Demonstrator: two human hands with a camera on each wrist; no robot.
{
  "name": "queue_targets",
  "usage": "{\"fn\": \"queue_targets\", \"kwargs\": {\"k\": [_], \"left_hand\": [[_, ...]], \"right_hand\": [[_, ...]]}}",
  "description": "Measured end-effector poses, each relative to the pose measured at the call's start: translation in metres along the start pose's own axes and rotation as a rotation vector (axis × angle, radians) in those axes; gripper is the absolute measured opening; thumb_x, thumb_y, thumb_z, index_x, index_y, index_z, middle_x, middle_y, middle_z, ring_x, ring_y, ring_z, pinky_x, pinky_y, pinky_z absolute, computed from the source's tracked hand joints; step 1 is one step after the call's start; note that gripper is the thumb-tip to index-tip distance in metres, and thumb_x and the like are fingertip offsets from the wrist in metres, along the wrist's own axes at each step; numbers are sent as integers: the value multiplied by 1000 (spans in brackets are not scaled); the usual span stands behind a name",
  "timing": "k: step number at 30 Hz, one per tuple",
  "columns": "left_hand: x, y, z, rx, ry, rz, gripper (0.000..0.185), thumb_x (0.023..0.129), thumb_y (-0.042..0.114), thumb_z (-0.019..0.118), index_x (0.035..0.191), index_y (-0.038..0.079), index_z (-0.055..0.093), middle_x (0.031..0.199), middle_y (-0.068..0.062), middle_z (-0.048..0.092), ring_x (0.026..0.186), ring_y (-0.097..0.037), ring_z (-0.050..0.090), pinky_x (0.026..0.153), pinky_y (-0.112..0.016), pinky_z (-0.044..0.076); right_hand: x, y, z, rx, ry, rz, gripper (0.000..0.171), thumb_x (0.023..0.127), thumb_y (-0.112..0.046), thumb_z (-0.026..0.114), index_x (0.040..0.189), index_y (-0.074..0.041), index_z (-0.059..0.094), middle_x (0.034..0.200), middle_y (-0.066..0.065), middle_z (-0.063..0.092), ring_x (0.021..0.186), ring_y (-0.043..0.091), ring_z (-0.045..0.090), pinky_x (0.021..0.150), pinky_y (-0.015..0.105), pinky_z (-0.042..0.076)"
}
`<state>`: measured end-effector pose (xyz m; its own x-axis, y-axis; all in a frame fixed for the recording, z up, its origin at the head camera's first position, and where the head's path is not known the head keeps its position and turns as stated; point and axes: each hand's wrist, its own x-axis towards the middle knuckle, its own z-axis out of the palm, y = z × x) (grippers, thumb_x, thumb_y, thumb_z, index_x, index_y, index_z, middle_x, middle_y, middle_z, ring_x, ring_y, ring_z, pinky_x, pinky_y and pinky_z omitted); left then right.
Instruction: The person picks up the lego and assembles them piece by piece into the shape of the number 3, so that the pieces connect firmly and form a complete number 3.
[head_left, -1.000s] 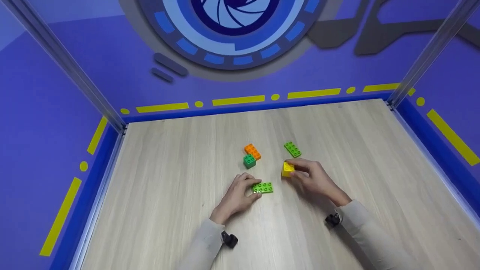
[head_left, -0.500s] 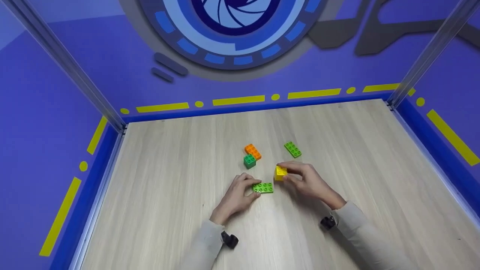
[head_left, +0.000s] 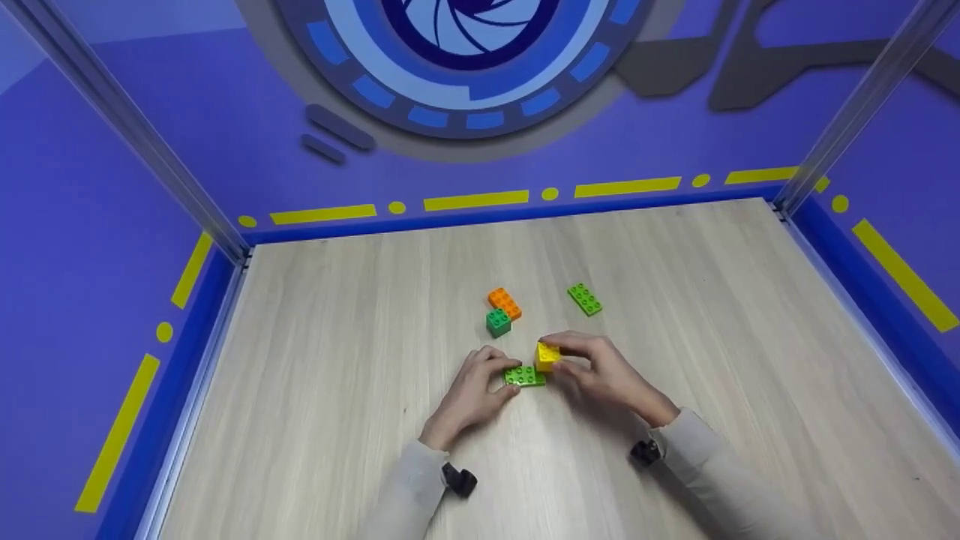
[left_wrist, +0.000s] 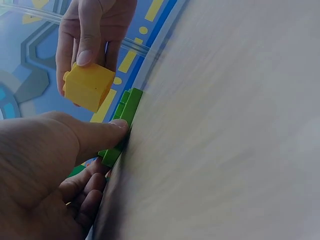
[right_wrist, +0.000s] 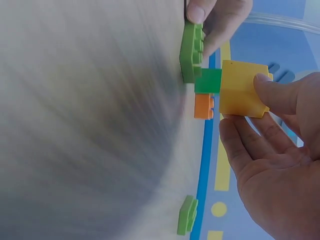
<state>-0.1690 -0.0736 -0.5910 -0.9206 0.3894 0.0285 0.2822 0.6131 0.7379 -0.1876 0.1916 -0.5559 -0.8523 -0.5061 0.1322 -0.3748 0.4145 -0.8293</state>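
Note:
My left hand [head_left: 474,388] pinches a flat light-green building brick [head_left: 523,376] by its left end, thumb on the near side, and the brick lies on the table. Its row of studs faces up. Between thumb and fingers, my right hand [head_left: 606,375] holds a yellow cube-shaped brick [head_left: 547,356]. In the head view the yellow brick overlaps the green brick's right end. Both wrist views show a gap between them, with the yellow brick [right_wrist: 244,89] raised above the light-green brick [right_wrist: 190,52], studs pointing up.
Behind the hands, a dark-green cube brick [head_left: 498,322] stands by an orange brick [head_left: 504,303]. A second flat light-green brick [head_left: 584,298] lies farther right. Blue-purple printed panels [head_left: 480,172] enclose the wooden table [head_left: 337,360] at the back and sides.
My right hand has carried the yellow brick leftward and toward the person, from beside the light-green brick to over its right end. The left hand has stayed in place.

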Motion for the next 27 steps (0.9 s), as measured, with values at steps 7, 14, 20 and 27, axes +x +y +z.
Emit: {"fn": "queue_targets", "kwargs": {"k": [7, 14, 20, 27], "left_hand": [[0, -1, 0, 0, 7, 6, 37, 100, 24, 76, 136, 15, 74, 125, 2, 62, 120, -19, 53, 107, -40, 49], [1, -1, 0, 3, 5, -7, 37, 100, 24, 77, 136, 15, 75, 125, 2, 62, 120, -19, 53, 107, -40, 49], [0, -1, 1, -1, 4, -13, 37, 99, 25, 78, 135, 15, 75, 125, 4, 61, 119, -18, 53, 106, -39, 49], [0, -2, 0, -6, 13, -5, 37, 99, 24, 78, 135, 14, 75, 125, 2, 62, 120, -20, 53, 107, -40, 48]], "right_hand": [[2, -1, 9, -5, -27, -10, 40, 101, -3, 72, 141, -5, 69, 142, 11, 70, 135, 32, 64, 112, 47, 54], [2, -1, 13, 21, -49, -1, 41, 100, -3, 72, 141, -6, 69, 142, 10, 70, 135, 31, 64, 113, 45, 54], [1, 1, 16, 20, -57, -5, 41, 100, -3, 73, 141, -7, 70, 141, 10, 70, 133, 30, 66, 112, 43, 55], [2, 1, 18, 45, -70, 7, 42, 100, -1, 72, 142, -7, 69, 143, 8, 69, 135, 29, 64, 113, 41, 54]]}}
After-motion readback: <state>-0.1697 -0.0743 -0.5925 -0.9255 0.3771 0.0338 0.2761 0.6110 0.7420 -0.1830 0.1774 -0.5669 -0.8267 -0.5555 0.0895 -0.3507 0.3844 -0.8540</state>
